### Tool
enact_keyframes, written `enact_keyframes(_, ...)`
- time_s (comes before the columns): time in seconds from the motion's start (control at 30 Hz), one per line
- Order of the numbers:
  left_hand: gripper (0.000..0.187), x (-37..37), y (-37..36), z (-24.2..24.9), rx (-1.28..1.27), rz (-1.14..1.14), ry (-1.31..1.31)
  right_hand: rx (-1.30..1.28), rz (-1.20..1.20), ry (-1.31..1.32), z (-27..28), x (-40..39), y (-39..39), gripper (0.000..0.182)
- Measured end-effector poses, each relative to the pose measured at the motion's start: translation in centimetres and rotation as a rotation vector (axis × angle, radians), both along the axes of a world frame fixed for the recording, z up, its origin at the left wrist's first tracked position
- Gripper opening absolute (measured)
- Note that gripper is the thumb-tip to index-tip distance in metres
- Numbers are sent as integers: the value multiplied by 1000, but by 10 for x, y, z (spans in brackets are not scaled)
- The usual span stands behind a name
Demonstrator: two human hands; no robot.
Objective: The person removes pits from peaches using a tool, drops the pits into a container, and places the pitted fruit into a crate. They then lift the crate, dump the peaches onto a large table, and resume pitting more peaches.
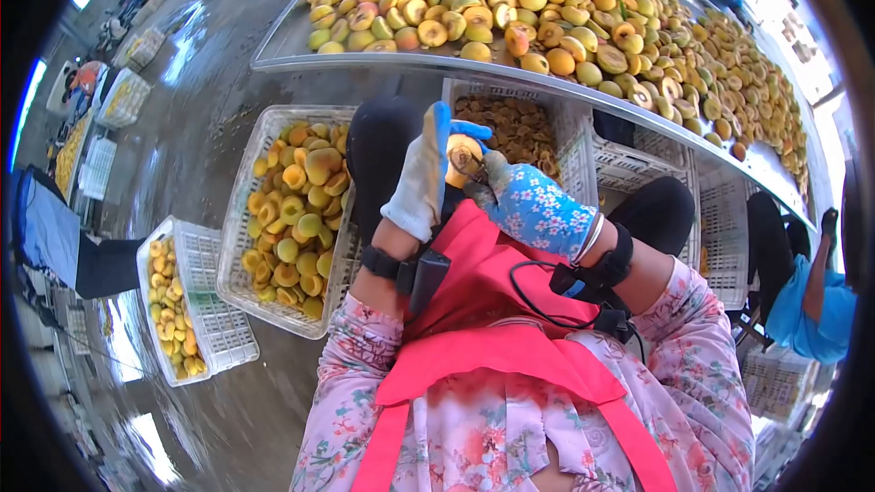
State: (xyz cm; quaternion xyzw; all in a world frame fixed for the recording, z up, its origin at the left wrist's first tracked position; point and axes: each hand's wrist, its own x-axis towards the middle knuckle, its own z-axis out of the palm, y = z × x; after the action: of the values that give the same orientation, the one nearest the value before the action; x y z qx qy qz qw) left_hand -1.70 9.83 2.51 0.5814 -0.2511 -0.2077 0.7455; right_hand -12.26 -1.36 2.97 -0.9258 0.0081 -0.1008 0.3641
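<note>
A halved peach [464, 153], cut face up with the brown pit area showing, sits between my two gloved hands above my lap. My left hand [425, 169], in a white and blue glove, is wrapped round its left side. Against the right side of the fruit is my right hand [524, 193], in a grey glove with a blue flowered cuff, its fingers closed near the pit. Whatever small tool these fingers may hold is too small to make out. Below them lies the red apron [488, 264].
A metal table [273, 47] heaped with halved peaches [565, 14] spans the front. Beneath it stands a crate of brown pits [510, 123]. Left are a crate of peach halves [296, 219] and another crate [214, 301]. A person in blue [807, 310] sits at right.
</note>
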Motion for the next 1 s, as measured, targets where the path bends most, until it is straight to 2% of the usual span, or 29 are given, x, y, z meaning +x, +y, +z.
enact_keyframes(0.03,71,-3,-3,0,-2,40,23,72,-5,-101,-6,0,3,27)
enact_keyframes(0.13,69,4,5,-5,187,-39,146,505,24,260,11,-9,9,27)
enact_keyframes(0.17,69,6,9,-3,230,-106,158,548,-38,480,25,-12,9,27)
enact_keyframes(0.2,69,9,11,0,271,-172,166,501,-14,418,24,-14,7,26)
enact_keyframes(0.27,51,5,17,5,270,-255,76,404,41,299,2,-18,6,25)
enact_keyframes(0.3,42,5,21,8,268,-291,27,239,113,-133,-36,-11,5,25)
enact_keyframes(0.4,38,9,29,-1,141,-332,-204,66,-6,-25,-33,-9,10,26)
enact_keyframes(0.43,54,-6,25,7,6,-212,-101,225,6,-42,2,-13,18,27)
enact_keyframes(0.47,57,-6,24,1,6,-134,31,241,-7,-62,-12,-5,17,27)
enact_keyframes(0.53,63,-8,23,-5,-30,47,297,151,-29,11,1,-10,29,28)
enact_keyframes(0.6,58,-21,31,6,9,208,200,434,3,218,30,-17,38,29)
enact_keyframes(0.67,58,-24,36,14,-10,200,279,518,36,307,38,-20,42,30)
enact_keyframes(0.73,59,-25,37,15,45,200,281,412,68,271,35,-21,41,31)
enact_keyframes(0.77,60,-25,35,16,104,203,238,222,97,74,7,-18,36,31)
enact_keyframes(0.8,60,-25,33,17,163,204,194,261,114,37,-2,-17,35,31)
enact_keyframes(0.87,63,-28,25,13,111,257,243,330,147,-41,-10,-15,31,34)
enact_keyframes(0.9,64,-31,23,15,74,280,302,583,93,362,18,-21,31,34)
enact_keyframes(0.93,64,-35,22,16,41,304,366,511,123,183,6,-19,30,31)
enact_keyframes(1.0,64,-37,26,19,58,193,405,358,169,-171,-30,-17,28,30)
